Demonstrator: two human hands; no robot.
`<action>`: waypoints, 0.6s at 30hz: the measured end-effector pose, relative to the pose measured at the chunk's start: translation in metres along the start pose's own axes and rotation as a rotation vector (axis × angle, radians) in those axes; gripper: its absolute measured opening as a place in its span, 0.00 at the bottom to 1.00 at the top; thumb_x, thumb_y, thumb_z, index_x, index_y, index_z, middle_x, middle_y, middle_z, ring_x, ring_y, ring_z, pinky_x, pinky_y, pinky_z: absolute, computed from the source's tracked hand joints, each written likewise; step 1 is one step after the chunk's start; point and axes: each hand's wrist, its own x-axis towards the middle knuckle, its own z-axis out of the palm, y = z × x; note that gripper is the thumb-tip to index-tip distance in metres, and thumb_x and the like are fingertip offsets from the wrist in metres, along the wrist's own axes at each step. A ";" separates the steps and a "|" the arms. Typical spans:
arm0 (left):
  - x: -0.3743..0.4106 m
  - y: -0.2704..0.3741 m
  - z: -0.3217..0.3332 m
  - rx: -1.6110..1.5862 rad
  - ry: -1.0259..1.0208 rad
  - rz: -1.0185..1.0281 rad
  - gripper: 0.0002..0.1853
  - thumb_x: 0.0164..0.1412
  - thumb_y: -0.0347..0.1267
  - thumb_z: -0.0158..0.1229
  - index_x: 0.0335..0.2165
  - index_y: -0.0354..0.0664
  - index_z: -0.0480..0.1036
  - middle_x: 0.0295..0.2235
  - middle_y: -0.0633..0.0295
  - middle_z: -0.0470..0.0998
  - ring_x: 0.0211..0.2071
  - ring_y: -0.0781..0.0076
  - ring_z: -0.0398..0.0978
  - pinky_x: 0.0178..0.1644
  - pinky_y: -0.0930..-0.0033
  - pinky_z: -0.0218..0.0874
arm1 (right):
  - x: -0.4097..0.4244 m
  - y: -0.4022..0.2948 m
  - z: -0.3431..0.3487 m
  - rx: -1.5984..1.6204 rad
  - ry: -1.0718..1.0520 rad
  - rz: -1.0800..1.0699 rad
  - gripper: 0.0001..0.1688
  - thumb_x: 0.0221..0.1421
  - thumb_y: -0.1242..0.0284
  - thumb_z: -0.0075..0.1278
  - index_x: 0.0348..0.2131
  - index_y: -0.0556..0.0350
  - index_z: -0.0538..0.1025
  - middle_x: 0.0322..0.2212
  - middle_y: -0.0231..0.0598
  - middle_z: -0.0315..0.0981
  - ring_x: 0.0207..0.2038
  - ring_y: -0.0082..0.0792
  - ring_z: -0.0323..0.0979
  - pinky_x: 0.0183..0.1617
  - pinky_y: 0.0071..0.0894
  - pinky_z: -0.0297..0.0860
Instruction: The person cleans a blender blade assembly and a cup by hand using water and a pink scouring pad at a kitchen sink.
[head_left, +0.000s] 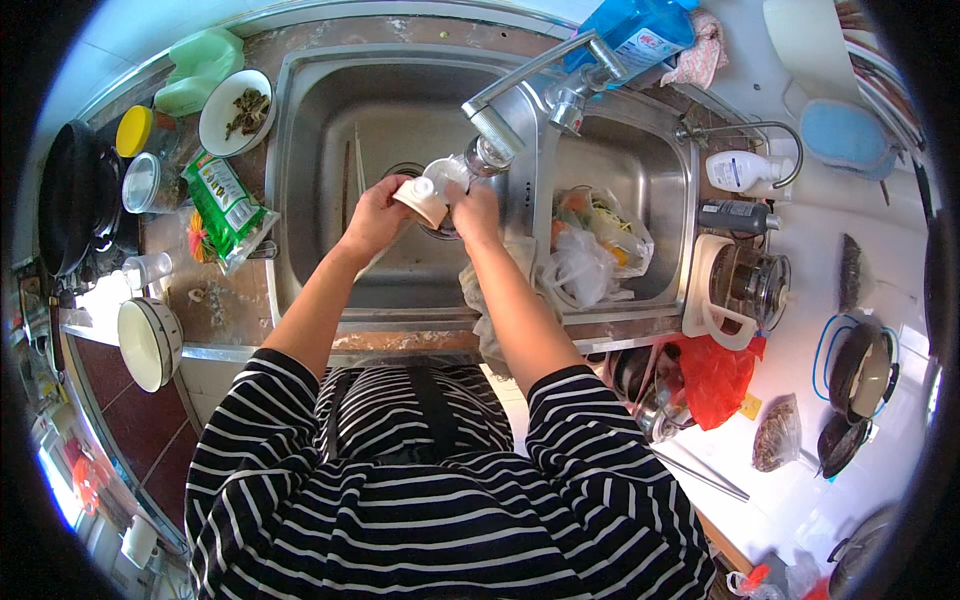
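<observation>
Over the large left basin of a steel sink (322, 289), my left hand (377, 215) grips a small cream plastic piece (424, 204) with a round white knob on top. My right hand (475, 216) is close against its right side, fingers bent and partly blurred; whether they grip it is unclear. Just above them is the faucet's spray head (493, 139), and something whitish and translucent (445, 174), water or a clear part, shows below its outlet. Behind the hands the drain is partly hidden. Chopsticks (358, 161) lie along the basin's left side.
Plastic bags of vegetables (600, 240) sit in the right basin. A grey cloth (491, 307) hangs over the front edge beneath my right forearm. Left stand a white bowl (236, 112) with dark scraps and a green packet (229, 206). A glass pot (754, 289) stands right.
</observation>
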 end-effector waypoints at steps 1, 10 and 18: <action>0.000 -0.001 0.001 -0.089 0.009 -0.029 0.12 0.59 0.25 0.47 0.42 0.37 0.67 0.38 0.64 0.72 0.41 0.77 0.68 0.49 0.74 0.58 | 0.001 -0.001 -0.003 -0.006 -0.038 -0.067 0.18 0.46 0.66 0.44 0.30 0.64 0.74 0.30 0.59 0.71 0.31 0.55 0.71 0.38 0.43 0.66; 0.013 -0.012 0.003 -0.311 -0.048 -0.330 0.15 0.61 0.38 0.45 0.40 0.38 0.68 0.34 0.63 0.73 0.34 0.76 0.70 0.40 0.75 0.62 | -0.005 -0.038 -0.035 0.313 -0.263 0.194 0.25 0.49 0.58 0.46 0.37 0.62 0.72 0.32 0.42 0.72 0.35 0.32 0.70 0.39 0.30 0.63; 0.031 0.005 0.016 -0.345 -0.112 -0.534 0.14 0.57 0.39 0.51 0.33 0.38 0.70 0.26 0.63 0.73 0.26 0.77 0.71 0.32 0.75 0.64 | -0.020 -0.042 -0.051 0.809 -0.325 0.426 0.31 0.56 0.51 0.39 0.45 0.58 0.68 0.41 0.37 0.68 0.42 0.28 0.65 0.47 0.26 0.60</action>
